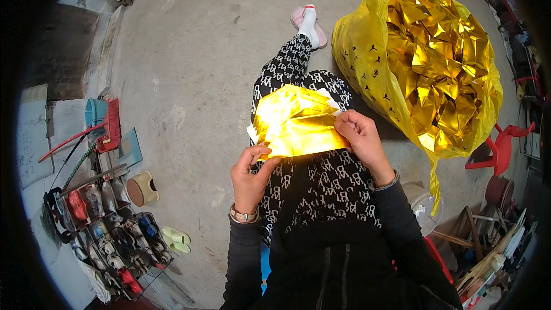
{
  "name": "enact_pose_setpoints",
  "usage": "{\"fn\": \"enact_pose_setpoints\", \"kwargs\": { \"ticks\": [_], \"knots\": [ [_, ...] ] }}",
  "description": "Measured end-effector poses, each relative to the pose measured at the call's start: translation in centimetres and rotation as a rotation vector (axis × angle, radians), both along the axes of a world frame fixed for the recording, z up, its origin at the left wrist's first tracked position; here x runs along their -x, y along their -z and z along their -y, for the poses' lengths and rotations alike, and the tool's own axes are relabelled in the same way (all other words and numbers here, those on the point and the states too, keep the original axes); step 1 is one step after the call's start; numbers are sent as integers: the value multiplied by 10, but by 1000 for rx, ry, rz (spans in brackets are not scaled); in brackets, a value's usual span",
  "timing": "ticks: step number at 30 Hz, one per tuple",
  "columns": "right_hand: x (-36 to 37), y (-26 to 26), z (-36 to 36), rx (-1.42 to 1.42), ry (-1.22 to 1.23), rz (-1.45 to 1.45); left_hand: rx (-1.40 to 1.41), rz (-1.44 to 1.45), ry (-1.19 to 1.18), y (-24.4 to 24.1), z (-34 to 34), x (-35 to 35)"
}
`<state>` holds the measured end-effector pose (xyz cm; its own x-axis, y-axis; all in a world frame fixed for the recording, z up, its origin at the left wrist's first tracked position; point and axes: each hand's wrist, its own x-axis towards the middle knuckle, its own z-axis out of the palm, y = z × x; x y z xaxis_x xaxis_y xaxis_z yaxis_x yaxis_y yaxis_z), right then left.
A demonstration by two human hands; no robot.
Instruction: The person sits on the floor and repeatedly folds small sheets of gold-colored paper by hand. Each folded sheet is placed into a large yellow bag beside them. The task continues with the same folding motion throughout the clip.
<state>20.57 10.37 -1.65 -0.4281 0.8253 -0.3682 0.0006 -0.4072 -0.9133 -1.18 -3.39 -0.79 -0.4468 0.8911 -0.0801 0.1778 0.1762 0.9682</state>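
Note:
A sheet of shiny gold foil paper (305,135) is stretched between my two hands above my lap. My left hand (252,174) pinches its near left corner between thumb and fingers. At the right edge, my right hand (361,137) grips the paper with thumb and bent forefinger. Behind it, more gold foil paper (286,97) with white edges showing lies across my thighs; strong glare hides where one sheet ends and another begins. To the right stands a large yellow plastic bag (357,64), its mouth wide, filled with folded gold foil pieces (443,64).
A wire shoe rack (125,249) holds several shoes at the left, with green slippers (176,239) beside it. Nearby are a small round stool (142,188), a red broom (111,125) and a blue dustpan (130,146). A red plastic chair (501,148) stands beyond the bag.

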Motion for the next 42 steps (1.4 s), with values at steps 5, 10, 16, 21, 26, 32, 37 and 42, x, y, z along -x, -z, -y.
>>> {"fn": "enact_pose_setpoints", "kwargs": {
  "ticks": [5, 10, 16, 21, 26, 32, 37, 42],
  "knots": [
    [0, -1, 2, -792, -128, 512, 43, -35, -40, -3, 1, 1],
    [27, -40, 22, -1150, -258, 484, 27, -180, -72, -7, -7, -7],
    [42, -22, 31, -1129, -371, 422, -104, -390, 54, -5, -12, -12],
    [38, -24, 31, -1101, -360, 376, -134, -446, 59, -9, -13, -12],
    [19, -42, 20, -1081, -191, 699, -72, -380, -160, -15, -8, -6],
    [-9, -46, 14, -738, -60, 723, -90, -417, -258, -9, -6, 2],
    [1, -38, 19, -872, 59, 419, -112, -449, -263, -10, -7, 0],
    [5, -37, 20, -948, 61, 333, -122, -604, -86, -12, -4, 7]
  ]
}}
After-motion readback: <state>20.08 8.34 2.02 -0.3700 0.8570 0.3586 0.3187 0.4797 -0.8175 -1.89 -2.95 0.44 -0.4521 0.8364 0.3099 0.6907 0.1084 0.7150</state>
